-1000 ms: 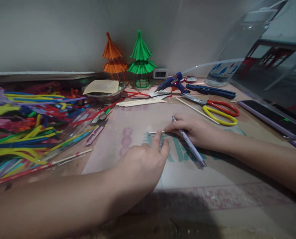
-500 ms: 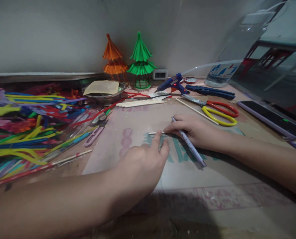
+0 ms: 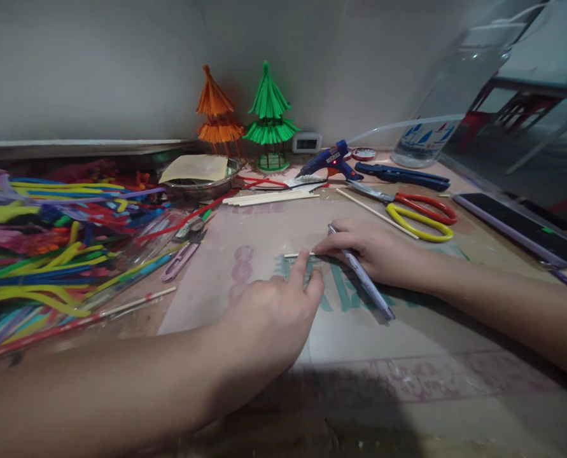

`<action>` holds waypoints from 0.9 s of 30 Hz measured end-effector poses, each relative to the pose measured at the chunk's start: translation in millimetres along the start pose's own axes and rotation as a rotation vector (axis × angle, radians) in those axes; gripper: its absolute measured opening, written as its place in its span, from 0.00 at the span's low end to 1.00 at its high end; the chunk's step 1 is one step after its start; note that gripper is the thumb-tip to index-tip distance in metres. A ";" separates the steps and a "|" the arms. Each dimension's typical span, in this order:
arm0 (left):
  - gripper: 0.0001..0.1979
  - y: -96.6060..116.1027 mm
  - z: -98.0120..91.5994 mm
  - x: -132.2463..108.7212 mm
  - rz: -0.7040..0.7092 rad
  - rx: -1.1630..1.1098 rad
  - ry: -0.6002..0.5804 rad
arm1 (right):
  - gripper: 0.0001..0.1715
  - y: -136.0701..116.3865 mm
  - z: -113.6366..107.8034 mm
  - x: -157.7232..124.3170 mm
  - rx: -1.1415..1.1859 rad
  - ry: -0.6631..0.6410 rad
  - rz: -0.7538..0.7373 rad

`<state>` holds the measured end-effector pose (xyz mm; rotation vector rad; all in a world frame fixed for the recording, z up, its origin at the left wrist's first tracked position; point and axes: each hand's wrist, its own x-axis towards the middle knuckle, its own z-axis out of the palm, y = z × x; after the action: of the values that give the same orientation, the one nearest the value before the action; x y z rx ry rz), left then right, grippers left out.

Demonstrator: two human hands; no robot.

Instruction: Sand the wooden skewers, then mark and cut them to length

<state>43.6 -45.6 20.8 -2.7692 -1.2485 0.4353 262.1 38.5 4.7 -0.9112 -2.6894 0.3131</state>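
Note:
A short, thin wooden stick [image 3: 293,255] lies on the printed plastic sheet [image 3: 283,222] in the middle of the table. My left hand [image 3: 276,312] rests over it, the index fingertip pressing the stick down and the other fingers curled. Held in my right hand [image 3: 366,248] is a slim purple pen [image 3: 366,283], slanting across the palm with its lower end toward me. The right fingertips meet the sheet at the stick's right end, close to the left index finger. The stick's right end is hidden by the fingers.
Beyond my hands lie wooden sticks [image 3: 268,198], a glue gun [image 3: 331,160], scissors [image 3: 421,216] and a phone [image 3: 526,229]. Orange [image 3: 219,108] and green [image 3: 268,108] pipe-cleaner towers stand by the wall. Pipe cleaners [image 3: 35,254] and a pink cutter [image 3: 181,261] lie left.

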 end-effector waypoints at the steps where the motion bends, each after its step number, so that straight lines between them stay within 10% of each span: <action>1: 0.31 0.0 0.4 0.0 -0.001 -0.003 0.005 | 0.15 -0.1 -0.1 0.0 0.000 0.001 0.000; 27: 0.31 -1.4 2.0 -1.7 0.002 -0.012 0.032 | 0.15 2.0 1.1 -0.2 0.018 0.002 -0.014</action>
<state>41.1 -46.1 19.6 -2.7763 -1.2454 0.3827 263.0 39.9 3.0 -0.8872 -2.6855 0.3322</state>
